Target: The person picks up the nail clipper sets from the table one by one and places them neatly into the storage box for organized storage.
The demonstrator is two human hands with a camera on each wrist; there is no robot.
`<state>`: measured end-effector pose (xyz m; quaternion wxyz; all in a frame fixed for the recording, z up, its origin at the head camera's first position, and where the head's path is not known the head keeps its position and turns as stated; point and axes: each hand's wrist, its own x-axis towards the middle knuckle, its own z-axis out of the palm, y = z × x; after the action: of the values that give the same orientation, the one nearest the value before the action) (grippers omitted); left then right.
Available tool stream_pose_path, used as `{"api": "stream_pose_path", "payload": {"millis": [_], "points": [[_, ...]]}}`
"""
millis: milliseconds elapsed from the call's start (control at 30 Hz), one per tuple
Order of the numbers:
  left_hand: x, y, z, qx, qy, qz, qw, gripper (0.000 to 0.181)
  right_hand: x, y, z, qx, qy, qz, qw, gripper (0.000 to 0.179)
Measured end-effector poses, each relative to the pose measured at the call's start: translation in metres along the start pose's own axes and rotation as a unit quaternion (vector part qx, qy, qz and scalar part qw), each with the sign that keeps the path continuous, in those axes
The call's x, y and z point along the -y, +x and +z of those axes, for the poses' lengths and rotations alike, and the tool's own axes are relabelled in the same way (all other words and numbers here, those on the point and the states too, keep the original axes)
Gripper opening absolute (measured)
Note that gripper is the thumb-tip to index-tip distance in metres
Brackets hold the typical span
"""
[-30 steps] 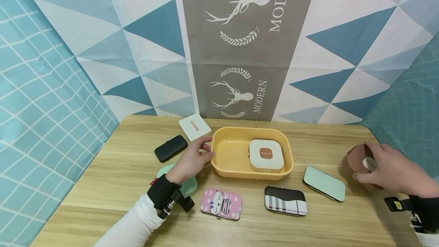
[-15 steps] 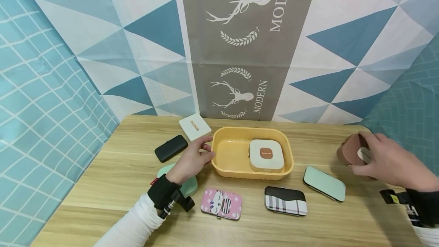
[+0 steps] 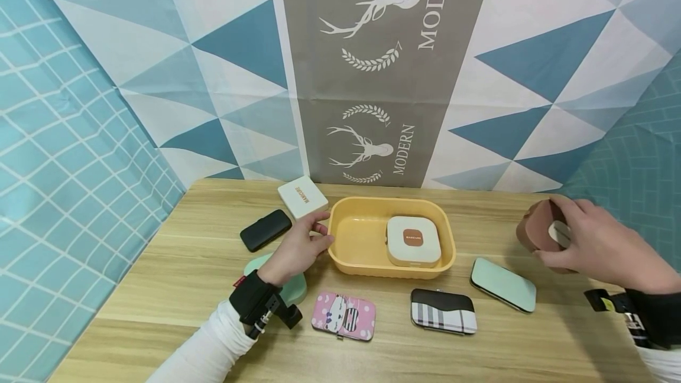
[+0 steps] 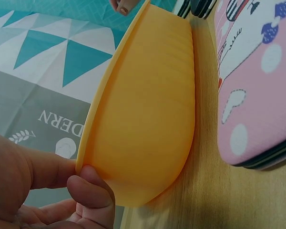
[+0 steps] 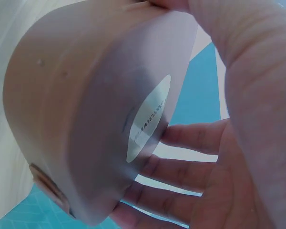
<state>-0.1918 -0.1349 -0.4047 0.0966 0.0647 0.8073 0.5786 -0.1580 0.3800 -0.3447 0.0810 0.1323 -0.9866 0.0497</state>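
At the right of the head view my right hand [image 3: 606,244] grips a brown manicure case [image 3: 534,226], held tilted on its side. In the right wrist view, fingers and thumb span the case [image 5: 52,90], and an oval MANICURE label [image 5: 150,119] shows on its face. My left hand [image 3: 298,250] pinches the left rim of a yellow plastic basket [image 3: 359,244], thumb and finger on either side of its edge [image 4: 148,100]. Inside the basket, on the right, lies a cream manicure case [image 3: 412,247] with a brown square label.
A white box [image 3: 302,197], a black case [image 3: 265,230] and a partly hidden green case [image 3: 294,289] lie left of the basket. In front are a pink cat-print case [image 3: 343,316] and a black plaid case [image 3: 443,311]. A mint case [image 3: 503,284] lies to the right.
My right hand has moved left and slightly toward the back with the brown case, which has turned a little. The left hand and the basket have stayed still.
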Motion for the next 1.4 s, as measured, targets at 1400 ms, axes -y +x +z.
{"api": "stream_pose_path", "payload": {"millis": [1400], "points": [[0.000,-0.002,-0.001,0.001,-0.010,0.007,0.9999,0.052,0.048,0.037,-0.016,-0.070,0.072,-0.094,0.9904,0.078]]}}
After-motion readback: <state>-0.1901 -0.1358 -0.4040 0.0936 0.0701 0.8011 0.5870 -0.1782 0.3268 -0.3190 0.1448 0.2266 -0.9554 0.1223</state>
